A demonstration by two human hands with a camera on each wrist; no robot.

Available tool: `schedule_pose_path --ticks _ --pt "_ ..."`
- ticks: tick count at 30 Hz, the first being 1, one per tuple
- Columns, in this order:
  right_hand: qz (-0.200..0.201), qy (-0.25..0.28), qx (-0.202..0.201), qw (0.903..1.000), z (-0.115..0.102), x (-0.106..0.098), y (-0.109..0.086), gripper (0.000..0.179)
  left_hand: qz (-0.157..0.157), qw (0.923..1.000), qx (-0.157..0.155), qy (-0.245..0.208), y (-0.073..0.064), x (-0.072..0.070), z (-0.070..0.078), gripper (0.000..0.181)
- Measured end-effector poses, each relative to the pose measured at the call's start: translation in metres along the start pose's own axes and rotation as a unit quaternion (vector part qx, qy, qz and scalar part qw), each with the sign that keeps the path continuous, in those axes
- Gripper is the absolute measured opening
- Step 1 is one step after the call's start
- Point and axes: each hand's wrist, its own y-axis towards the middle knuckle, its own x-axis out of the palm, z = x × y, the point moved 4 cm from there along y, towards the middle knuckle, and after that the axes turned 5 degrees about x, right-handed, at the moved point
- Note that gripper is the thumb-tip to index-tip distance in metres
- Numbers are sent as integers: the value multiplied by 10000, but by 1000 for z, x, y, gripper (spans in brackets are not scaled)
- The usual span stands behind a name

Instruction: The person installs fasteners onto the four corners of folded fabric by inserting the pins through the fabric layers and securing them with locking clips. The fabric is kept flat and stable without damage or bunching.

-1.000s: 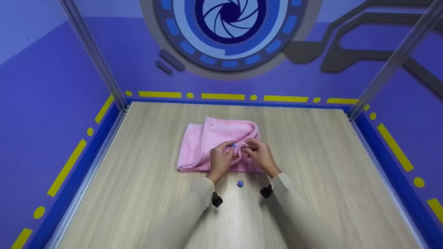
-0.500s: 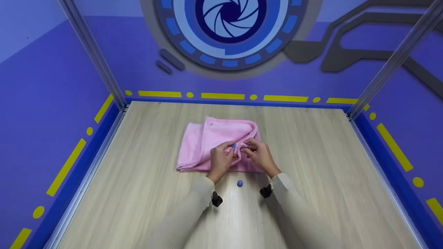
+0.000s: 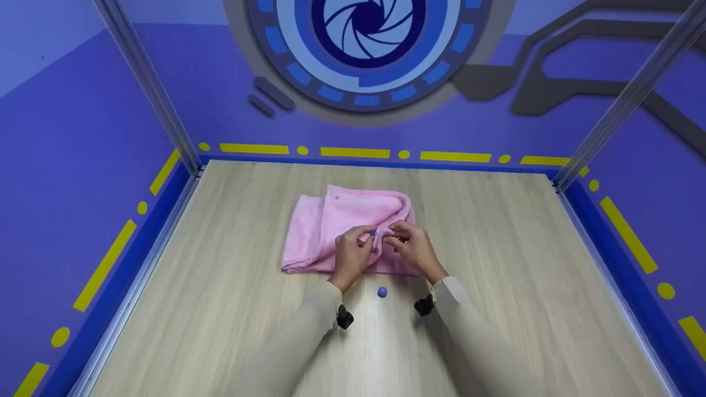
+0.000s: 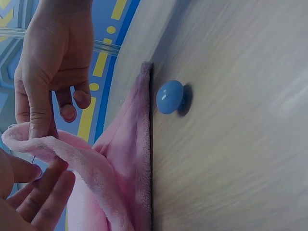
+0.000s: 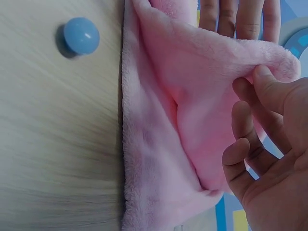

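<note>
On the table (image 3: 496, 248), beneath our fingers, lies the pink cloth (image 3: 361, 207). Our left hand (image 3: 351, 255) pinches a blue piece (image 3: 373, 233) at its raised edge; our right hand (image 3: 416, 249) pinches that edge — apparently an attaching step. Next, we likely need the fold steady.

The cloth (image 3: 358, 212) lies on the table (image 3: 513, 248), the ball (image 3: 382, 291) before it, the wall (image 3: 469, 121) behind.

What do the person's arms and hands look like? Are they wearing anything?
The left sleeve and right sleeve are long, plain and beige. A small, chunky black piece shows by each wrist. The left hand and right hand are bare, without gloves.
</note>
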Motion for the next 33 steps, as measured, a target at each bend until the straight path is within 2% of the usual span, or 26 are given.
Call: schedule_pose_path --ticks 4,10,13,20,33 --pt "13 -10 63 10000 0 -1 0 16 -38 9999 54 141 2 -1 0 21" --pt "3 100 209 9997 2 -1 1 18 -118 9999 6 77 2 -3 1 18" --pt "2 92 244 9997 2 -1 0 23 -188 9998 -100 66 1 -3 0 20" --pt "-1 72 277 9996 3 -1 -1 34 -355 9994 -36 42 1 -1 1 23" --pt "32 190 293 9994 4 0 0 31 -531 9985 -92 -116 1 0 0 27"
